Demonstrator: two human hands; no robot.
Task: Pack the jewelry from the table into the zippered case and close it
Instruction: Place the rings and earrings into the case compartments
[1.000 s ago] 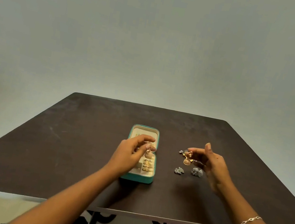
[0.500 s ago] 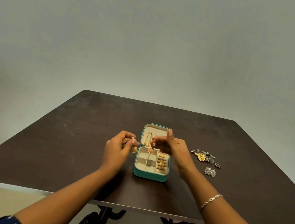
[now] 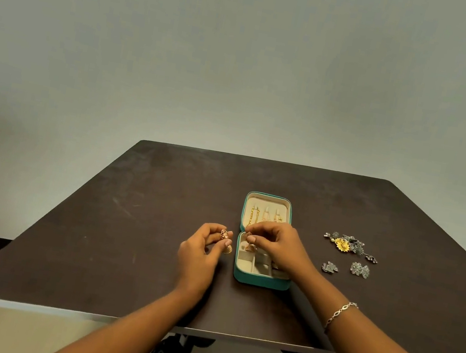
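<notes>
The left hand point(image 3: 199, 253) pinches a gold bell-shaped earring point(image 3: 227, 248) at nine o'clock of the open teal case point(image 3: 260, 280), which is cream-lined, on the dark table point(image 3: 119, 249). The right hand point(image 3: 280, 247) pinches a second earring point(image 3: 250, 245) over its divided tray. Silver-and-yellow pieces point(image 3: 348, 246) lie at three o'clock.

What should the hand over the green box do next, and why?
Probably lower and let go. The right hand pinches a gold earring just above a compartment of the open case, so a small drop would seat it. The left hand holds a second earring beside the case.
</notes>
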